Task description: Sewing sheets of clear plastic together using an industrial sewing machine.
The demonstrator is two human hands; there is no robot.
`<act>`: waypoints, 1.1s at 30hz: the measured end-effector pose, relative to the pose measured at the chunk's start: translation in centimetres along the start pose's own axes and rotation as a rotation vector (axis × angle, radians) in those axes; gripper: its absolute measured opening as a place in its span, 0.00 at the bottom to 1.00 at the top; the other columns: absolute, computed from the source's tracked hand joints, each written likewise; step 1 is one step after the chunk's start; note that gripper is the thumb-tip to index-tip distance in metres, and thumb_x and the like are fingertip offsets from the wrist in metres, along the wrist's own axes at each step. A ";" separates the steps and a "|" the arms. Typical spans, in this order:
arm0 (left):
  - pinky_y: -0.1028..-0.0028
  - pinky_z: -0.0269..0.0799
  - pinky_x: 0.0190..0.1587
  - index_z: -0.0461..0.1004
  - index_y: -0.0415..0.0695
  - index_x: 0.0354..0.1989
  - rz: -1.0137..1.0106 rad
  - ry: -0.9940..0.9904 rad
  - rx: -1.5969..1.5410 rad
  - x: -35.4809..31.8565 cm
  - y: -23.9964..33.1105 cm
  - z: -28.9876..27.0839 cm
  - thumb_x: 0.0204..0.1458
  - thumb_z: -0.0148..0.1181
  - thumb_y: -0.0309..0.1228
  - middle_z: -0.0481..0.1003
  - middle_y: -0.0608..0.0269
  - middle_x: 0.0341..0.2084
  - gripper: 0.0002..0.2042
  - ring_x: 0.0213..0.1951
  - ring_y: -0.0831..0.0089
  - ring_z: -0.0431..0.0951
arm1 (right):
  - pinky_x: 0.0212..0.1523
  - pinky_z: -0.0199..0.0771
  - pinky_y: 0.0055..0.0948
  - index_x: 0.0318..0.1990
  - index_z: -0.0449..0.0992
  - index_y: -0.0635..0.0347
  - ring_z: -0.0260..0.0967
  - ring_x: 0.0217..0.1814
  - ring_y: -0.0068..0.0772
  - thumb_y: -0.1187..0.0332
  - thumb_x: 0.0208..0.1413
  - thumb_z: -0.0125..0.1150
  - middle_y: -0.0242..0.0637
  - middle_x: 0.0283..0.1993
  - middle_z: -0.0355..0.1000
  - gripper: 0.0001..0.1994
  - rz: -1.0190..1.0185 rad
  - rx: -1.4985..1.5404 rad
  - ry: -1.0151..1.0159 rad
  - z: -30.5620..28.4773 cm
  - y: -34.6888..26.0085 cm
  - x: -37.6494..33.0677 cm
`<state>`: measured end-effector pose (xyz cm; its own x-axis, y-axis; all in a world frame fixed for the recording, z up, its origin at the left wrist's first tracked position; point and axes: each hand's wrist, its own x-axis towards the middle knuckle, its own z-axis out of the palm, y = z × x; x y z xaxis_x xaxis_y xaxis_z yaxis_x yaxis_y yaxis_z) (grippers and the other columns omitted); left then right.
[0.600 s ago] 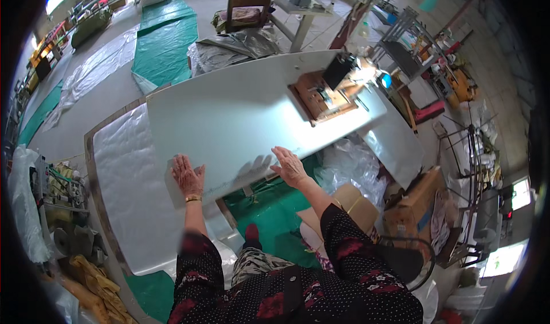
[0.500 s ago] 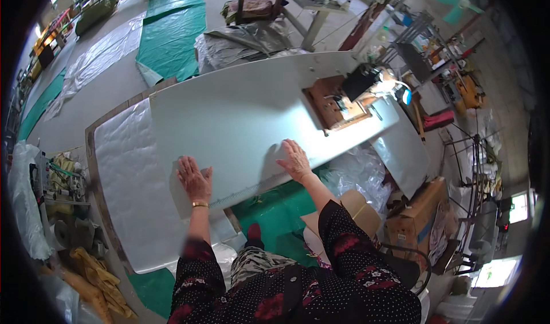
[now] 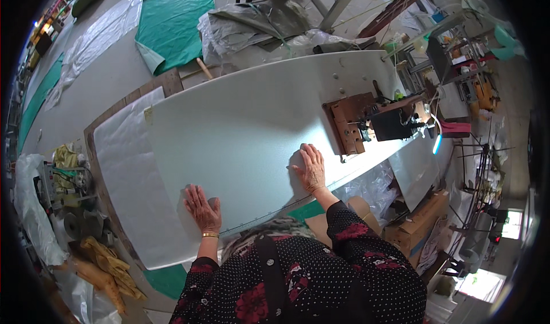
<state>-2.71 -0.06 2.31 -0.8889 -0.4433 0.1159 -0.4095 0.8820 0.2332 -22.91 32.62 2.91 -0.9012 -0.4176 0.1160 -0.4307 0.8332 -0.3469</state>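
A long pale tabletop (image 3: 240, 129) stretches in front of me, with a ruler strip (image 3: 260, 218) along its near edge. My left hand (image 3: 203, 210) lies flat on its near left part, fingers spread, a gold band at the wrist. Further right, my right hand (image 3: 311, 168) rests on the surface with fingers stretched out and holds nothing. Beyond it, at the right end of the table, stands a sewing machine (image 3: 389, 123) with a brown base and dark head. Its lit lamp (image 3: 437, 143) brightens the surface beside it.
White padded sheeting (image 3: 123, 169) covers the left extension of the table. A cardboard box (image 3: 409, 229) and clear plastic (image 3: 366, 192) lie below on the right. Green tarpaulin (image 3: 175, 26) is spread on the floor beyond, near a grey sheet heap (image 3: 246, 29).
My body has come closer to the table, and the view has shifted with it. Both hands remain flat on the surface, now appearing lower and further right in view.
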 end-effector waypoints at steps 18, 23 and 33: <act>0.53 0.41 0.72 0.56 0.40 0.68 -0.114 0.062 -0.062 0.2 0.1 0.6 0.54 0.57 0.37 0.52 0.49 0.70 0.33 0.72 0.52 0.48 | 0.73 0.37 0.56 0.63 0.62 0.57 0.42 0.77 0.50 0.38 0.58 0.50 0.45 0.72 0.53 0.36 -0.133 -0.007 -0.146 0.9 1.6 0.6; 0.54 0.40 0.72 0.56 0.40 0.69 -0.113 0.052 -0.082 0.1 0.1 0.5 0.54 0.58 0.36 0.52 0.50 0.71 0.33 0.72 0.53 0.48 | 0.73 0.34 0.58 0.65 0.59 0.55 0.39 0.77 0.51 0.40 0.57 0.53 0.44 0.73 0.50 0.36 -0.160 0.000 -0.179 1.0 2.0 0.7; 0.54 0.42 0.72 0.56 0.40 0.68 -0.076 0.074 -0.038 0.0 0.1 0.7 0.58 0.55 0.39 0.52 0.51 0.70 0.31 0.72 0.54 0.49 | 0.74 0.33 0.56 0.63 0.63 0.57 0.39 0.78 0.50 0.41 0.57 0.55 0.43 0.73 0.50 0.35 -0.121 -0.006 -0.211 0.2 1.5 0.7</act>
<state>-2.85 0.13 1.60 -0.8372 -0.5207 0.1675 -0.4660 0.8393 0.2799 -24.19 33.45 2.26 -0.8135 -0.5801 -0.0406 -0.5355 0.7745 -0.3368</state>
